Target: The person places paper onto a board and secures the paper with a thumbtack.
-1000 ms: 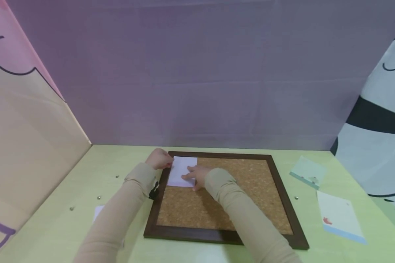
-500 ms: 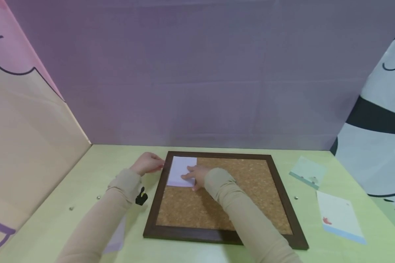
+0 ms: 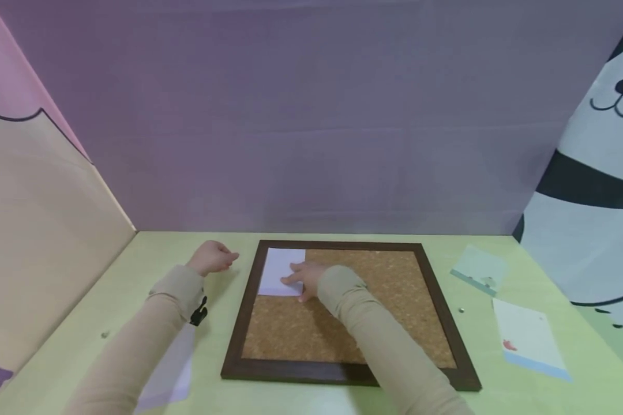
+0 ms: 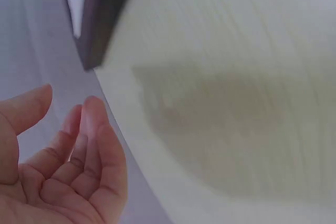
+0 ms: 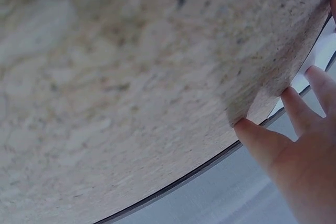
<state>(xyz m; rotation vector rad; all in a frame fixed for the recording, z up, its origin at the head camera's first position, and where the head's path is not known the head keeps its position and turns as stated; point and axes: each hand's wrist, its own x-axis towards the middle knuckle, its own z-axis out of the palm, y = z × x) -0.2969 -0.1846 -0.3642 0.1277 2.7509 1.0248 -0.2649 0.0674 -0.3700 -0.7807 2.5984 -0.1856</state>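
A cork board [image 3: 285, 331] in a dark brown frame lies on the table in the head view. At its upper left corner sits a white sheet of paper [image 3: 275, 268]. My right hand [image 3: 307, 278] holds that sheet down with spread, extended fingers; in the right wrist view its fingertips [image 5: 241, 124] touch the board surface. My left hand [image 3: 211, 257] hovers over the table just left of the frame. In the left wrist view its loosely bent fingers [image 4: 107, 156] stand apart from the thumb, and nothing lies between them.
A pale lilac sheet [image 3: 173, 369] lies partly under the left forearm. Right of the board are a mint note [image 3: 480, 268] and a white sheet with a blue band [image 3: 532, 340]. Small metallic pieces, one at left [image 3: 104, 334] and one at right [image 3: 461, 310], dot the table.
My left hand has left the sheet's upper left edge and moved left, off the frame and over the table. My right hand stays on the sheet. The head view has shifted slightly.
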